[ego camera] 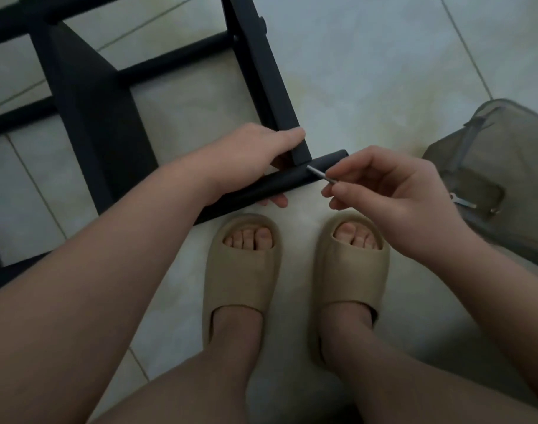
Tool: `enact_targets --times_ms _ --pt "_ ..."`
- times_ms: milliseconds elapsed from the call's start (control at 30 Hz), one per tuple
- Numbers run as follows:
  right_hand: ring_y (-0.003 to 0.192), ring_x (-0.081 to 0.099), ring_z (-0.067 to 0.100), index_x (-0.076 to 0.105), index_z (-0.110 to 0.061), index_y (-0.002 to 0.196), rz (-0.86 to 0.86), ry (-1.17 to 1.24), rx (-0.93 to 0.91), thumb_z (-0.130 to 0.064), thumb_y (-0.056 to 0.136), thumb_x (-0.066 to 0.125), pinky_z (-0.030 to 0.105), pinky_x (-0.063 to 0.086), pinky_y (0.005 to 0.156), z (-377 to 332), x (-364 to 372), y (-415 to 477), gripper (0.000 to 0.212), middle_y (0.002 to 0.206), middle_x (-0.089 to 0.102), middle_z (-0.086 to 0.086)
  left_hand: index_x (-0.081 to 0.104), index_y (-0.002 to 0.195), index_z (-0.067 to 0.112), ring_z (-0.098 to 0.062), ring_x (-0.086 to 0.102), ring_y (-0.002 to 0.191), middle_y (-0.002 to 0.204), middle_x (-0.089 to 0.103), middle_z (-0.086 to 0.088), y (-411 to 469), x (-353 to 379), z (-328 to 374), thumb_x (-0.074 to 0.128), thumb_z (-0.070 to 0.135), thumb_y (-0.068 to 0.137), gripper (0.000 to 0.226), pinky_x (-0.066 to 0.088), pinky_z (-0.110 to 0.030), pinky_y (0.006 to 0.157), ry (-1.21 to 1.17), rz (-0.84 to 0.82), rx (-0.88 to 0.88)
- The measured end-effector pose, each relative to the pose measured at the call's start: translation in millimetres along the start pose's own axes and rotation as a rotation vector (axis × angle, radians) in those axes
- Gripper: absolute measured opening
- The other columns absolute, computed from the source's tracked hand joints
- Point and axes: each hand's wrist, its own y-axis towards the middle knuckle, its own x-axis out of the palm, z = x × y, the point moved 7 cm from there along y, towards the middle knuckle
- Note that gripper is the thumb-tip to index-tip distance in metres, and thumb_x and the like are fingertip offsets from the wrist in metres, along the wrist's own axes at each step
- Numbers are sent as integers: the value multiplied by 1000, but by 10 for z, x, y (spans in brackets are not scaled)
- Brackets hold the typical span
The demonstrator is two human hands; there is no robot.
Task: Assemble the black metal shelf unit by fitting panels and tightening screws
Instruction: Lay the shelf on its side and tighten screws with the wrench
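Note:
The black metal shelf frame [90, 96] lies on the tiled floor at upper left, with several crossbars and an upright post [261, 71] running down to a corner joint. My left hand [255, 154] grips that corner, thumb on the post end and fingers under the black bar [292, 180]. My right hand [384, 191] pinches a thin silver hex key [318, 174] between thumb and fingers. The key's tip touches the bar right at the joint. Any screw there is hidden.
My two feet in beige slides [243, 270] stand just below the joint on pale floor tiles. A grey-green plastic bag [491, 179] with a small metal piece on it lies at the right edge.

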Motion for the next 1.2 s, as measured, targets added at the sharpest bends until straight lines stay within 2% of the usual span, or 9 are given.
enact_targets --times_ms 100,200,333,400,467,533,767,1067,1200 --pt "77 72 21 70 -11 96 27 -2 3 4 89 69 59 57 78 42 -23 -32 17 87 76 9 65 106 5 -25 73 59 104 72 -12 40 5 -9 56 47 98 44 58 -36 56 46 58 33" --pt "79 73 23 70 -14 95 22 0 2 -2 87 70 61 57 74 53 -7 -38 14 88 76 9 66 101 3 -23 71 56 82 73 -12 63 6 -11 57 45 98 43 58 -41 58 84 87 105" --pt "81 74 21 69 -15 93 2 -11 -8 7 88 69 35 60 79 57 8 -60 23 90 76 7 65 101 -1 -26 71 57 69 71 -18 72 -3 4 54 45 99 48 58 -51 63 135 101 150" --pt "81 74 23 69 -17 92 -5 -32 -14 5 87 70 41 60 75 47 21 -77 22 91 76 8 65 100 -1 -29 71 58 66 71 -16 79 4 3 53 45 100 48 59 -54 65 148 91 156" --pt "84 73 29 70 -19 92 -3 -83 -30 4 88 71 56 58 73 46 27 -92 22 90 75 11 65 100 -1 -33 71 61 66 72 -15 89 -4 -3 52 44 99 47 59 -55 68 150 87 156" --pt "85 73 30 70 -18 92 7 -136 -55 3 89 71 59 57 74 43 28 -105 22 85 75 11 64 100 -1 -35 71 63 68 72 -16 97 -8 -11 52 44 98 47 59 -57 70 144 83 159" --pt "87 72 11 73 2 97 27 -434 -283 1 89 72 28 57 82 -60 65 -152 8 94 74 -1 65 101 0 -35 71 63 69 72 -17 129 5 -36 51 50 89 53 58 -58 72 128 59 154" --pt "83 72 13 73 1 95 25 -481 -353 1 89 74 29 58 74 -65 114 -158 6 91 74 4 64 99 -4 -29 69 55 66 70 -18 121 -9 -15 53 44 92 50 57 -53 64 102 69 175" --pt "83 73 16 72 2 92 51 -510 -398 -2 87 76 33 57 76 -59 148 -166 7 92 75 5 64 99 -6 -32 70 58 76 71 -25 132 -7 -16 54 47 84 57 56 -55 67 84 66 175"
